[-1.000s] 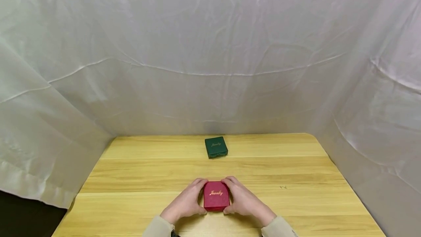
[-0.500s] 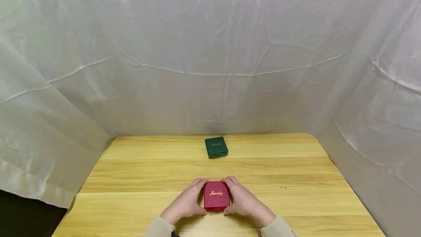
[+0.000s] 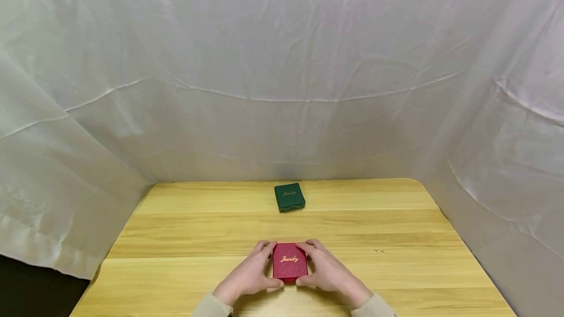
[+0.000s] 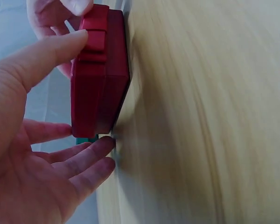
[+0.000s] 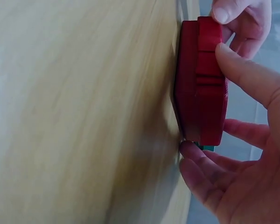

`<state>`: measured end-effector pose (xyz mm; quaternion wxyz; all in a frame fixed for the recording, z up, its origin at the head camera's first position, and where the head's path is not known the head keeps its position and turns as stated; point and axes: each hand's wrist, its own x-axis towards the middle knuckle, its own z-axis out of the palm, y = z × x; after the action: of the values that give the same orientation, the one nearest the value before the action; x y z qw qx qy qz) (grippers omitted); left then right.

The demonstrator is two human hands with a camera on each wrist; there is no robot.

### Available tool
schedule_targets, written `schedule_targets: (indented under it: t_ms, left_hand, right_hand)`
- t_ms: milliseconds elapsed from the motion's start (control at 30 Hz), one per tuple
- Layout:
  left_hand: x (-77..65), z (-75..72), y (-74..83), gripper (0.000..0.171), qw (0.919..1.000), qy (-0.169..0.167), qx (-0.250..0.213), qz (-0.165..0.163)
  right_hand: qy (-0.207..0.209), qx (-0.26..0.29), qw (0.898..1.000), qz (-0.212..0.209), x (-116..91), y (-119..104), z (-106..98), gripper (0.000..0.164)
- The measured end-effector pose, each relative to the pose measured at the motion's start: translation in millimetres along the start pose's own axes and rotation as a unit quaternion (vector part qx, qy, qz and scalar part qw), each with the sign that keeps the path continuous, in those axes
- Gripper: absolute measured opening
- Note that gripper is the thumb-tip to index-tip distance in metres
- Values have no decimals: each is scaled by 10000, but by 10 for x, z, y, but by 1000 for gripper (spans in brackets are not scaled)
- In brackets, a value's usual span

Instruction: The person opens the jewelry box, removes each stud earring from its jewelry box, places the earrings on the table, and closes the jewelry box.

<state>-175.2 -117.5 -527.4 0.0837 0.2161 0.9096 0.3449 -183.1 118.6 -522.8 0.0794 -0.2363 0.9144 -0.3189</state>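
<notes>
A red jewelry box with gold "Jewelry" lettering lies closed on the wooden table, at the bottom middle of the head view. My left hand holds its left side and my right hand its right side. Both thumbs press the front of the lid, on or beside the bow-shaped tab seen in the left wrist view. An index finger touches the lid's edge on each side. In the right wrist view, the lower fingers of my right hand reach down near the table by the base of the red box.
Farther back on the table sits a closed green jewelry box, slightly turned. White curtains hang behind the table and along both sides. A dark gap shows at the lower left.
Both thumbs have slid inward along the front of the red box, and the index fingers have shifted slightly over its far corners. The box stays in place and closed.
</notes>
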Motion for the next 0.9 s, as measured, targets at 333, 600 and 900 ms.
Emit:
schedule_targets:
  t_ms: [333,600,900]
  left_hand:
    - [-30,11,44,85,9995,72,-221,-196]
    - [-11,29,52,70,9997,135,-185,-64]
    - [26,33,114,69,9996,116,-244,-30]
  right_hand:
    - [98,89,9998,133,-35,-29,25,69]
    - [131,146,9997,114,-38,-65,24,52]
    - [173,319,9989,297,-47,-47,17,52]
